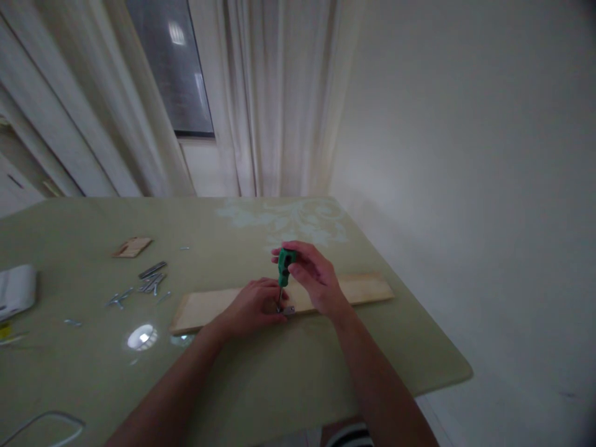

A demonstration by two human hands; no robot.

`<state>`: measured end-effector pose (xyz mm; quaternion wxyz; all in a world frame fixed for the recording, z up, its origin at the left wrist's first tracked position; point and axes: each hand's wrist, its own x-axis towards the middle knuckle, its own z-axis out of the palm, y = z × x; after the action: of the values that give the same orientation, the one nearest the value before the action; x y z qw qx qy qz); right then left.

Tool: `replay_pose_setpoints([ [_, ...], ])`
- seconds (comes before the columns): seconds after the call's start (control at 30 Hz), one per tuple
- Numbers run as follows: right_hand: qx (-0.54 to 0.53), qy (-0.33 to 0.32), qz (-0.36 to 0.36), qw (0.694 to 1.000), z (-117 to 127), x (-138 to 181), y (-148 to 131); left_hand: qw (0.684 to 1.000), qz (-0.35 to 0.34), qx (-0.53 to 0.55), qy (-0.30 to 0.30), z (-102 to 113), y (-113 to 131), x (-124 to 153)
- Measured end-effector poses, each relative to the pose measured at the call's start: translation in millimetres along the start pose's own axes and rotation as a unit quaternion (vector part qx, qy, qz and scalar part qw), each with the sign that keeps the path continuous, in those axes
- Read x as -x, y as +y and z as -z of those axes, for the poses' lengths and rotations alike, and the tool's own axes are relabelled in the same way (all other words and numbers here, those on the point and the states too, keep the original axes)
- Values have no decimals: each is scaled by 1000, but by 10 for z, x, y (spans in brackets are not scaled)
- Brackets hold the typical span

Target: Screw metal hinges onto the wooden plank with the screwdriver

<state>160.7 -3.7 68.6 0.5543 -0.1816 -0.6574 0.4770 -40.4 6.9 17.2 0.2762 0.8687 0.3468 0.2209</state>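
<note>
A long light wooden board (pixel 200 308) lies flat on the table, running left to right. At its near edge sits a small metal bracket (pixel 289 310). My right hand (pixel 319 279) is closed around the handle of a green screwdriver (pixel 285 268), which stands nearly upright with its tip down by the bracket. Resting across the board, my left hand (pixel 254 305) has its thumb at the near edge and its fingers around the screwdriver tip, closed at the bracket's left end. The fingers partly hide the tip and any screw under it.
Several loose screws (pixel 151 284) and a dark metal strip (pixel 153 269) lie left of the board. Farther back is a small wooden piece (pixel 133 247). A white device (pixel 17 290) stands at the far left, and a pale cable (pixel 51 415) curves at front left. A wall (pixel 488 217) borders the right.
</note>
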Motion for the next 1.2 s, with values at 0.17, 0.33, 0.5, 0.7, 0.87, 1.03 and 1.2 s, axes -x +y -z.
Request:
replay_pose_setpoints([
  [0.17,100,55,82,990,-70,-5,61,1000,12,-10,-5,-23,-29,11],
  [0.33,73,28,71,994,-99,26,-24,1000,6,-11,-5,-14,-19,8],
  [0.5,-42,-39,10,998,-67,19,-64,1000,-5,1,1,7,13,2],
  [0.7,78,109,97,986,-97,-20,88,1000,10,-15,4,-3,12,8],
  [0.87,2,53,35,998,-43,3,35,1000,-14,-3,-2,11,19,-2],
  [1.03,-6,13,19,1000,-62,15,-3,1000,2,-5,-2,3,10,0],
  [1.2,128,72,93,985,-149,22,36,1000,8,-20,7,-10,-7,7],
])
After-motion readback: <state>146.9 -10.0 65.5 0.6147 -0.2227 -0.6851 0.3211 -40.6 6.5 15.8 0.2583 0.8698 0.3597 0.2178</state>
